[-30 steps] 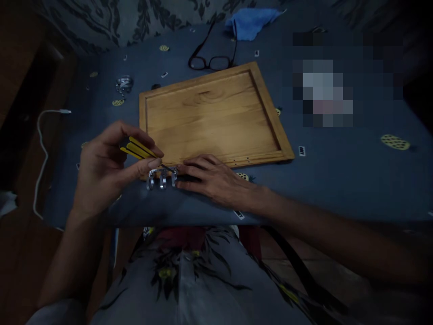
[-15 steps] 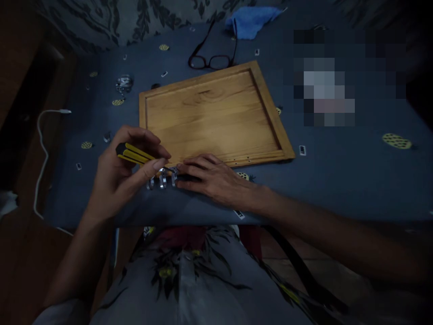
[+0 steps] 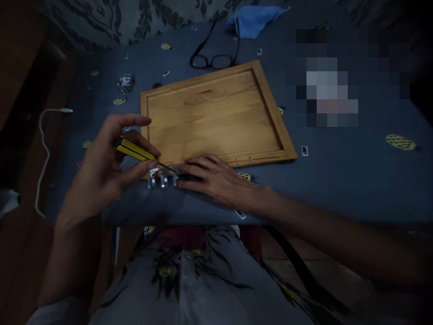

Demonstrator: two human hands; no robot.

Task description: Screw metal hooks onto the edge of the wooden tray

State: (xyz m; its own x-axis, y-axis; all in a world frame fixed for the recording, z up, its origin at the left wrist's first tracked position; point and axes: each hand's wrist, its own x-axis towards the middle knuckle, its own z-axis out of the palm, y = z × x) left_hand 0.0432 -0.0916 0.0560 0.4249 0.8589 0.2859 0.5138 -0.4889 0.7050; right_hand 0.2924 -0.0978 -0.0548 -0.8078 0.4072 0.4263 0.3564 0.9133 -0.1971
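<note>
My left hand (image 3: pixel 104 158) pinches a yellow-and-black screwdriver (image 3: pixel 133 151) between thumb and a bent finger, the index finger lifted off it. The tool's thin shaft slants down right to the rightmost of three shiny metal rings (image 3: pixel 164 179) along the near edge of a wooden board with a raised frame (image 3: pixel 209 113). My right hand (image 3: pixel 216 178) lies against that edge, its fingertips closed at the rightmost metal ring, which they partly cover. The screwdriver's tip meets the ring's base; the screw itself is too small to make out.
Eyeglasses (image 3: pixel 213 61) and a blue cloth (image 3: pixel 259 20) lie beyond the board. Small metal pieces (image 3: pixel 126 82) sit at the left, with a white cable (image 3: pixel 43 149) along that side. A patterned cloth (image 3: pixel 341 180) covers the table. One area at the right is blurred out.
My left hand has shifted slightly left, and its index finger has lifted and straightened away from the screwdriver. My right hand keeps its place at the ring.
</note>
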